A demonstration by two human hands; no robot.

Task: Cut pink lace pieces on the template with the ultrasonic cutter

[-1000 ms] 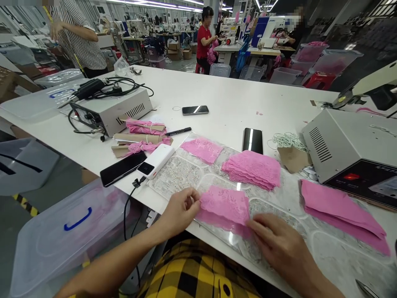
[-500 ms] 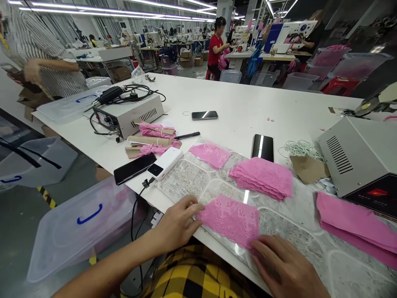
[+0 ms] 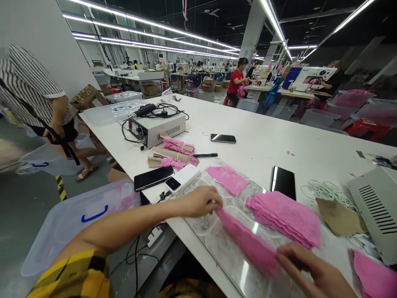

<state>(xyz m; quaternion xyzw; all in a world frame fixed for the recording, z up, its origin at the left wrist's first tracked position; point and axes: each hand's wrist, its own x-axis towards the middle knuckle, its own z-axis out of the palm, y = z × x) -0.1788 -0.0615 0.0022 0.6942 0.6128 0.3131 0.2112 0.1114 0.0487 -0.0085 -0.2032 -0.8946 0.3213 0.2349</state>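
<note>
In the head view, the pink lace piece [image 3: 248, 242] that had lain flat between the hands a moment earlier was now lifted off the worktop [image 3: 263, 136] and stretched into a long band, and the camera had tipped upward to show more of the hall. The left hand [image 3: 201, 200] pinched the band's upper end between closed fingers; the right hand [image 3: 313, 271] gripped the lower end near the bottom edge. Both forearms reached in from the lower left, the left one nearly level. Just beyond lay a stack of pink lace [image 3: 285, 217] and a single flat lace piece [image 3: 228, 179]. Below the worktop, a clear lidded bin [image 3: 80, 219] with a blue handle held something pink.
</note>
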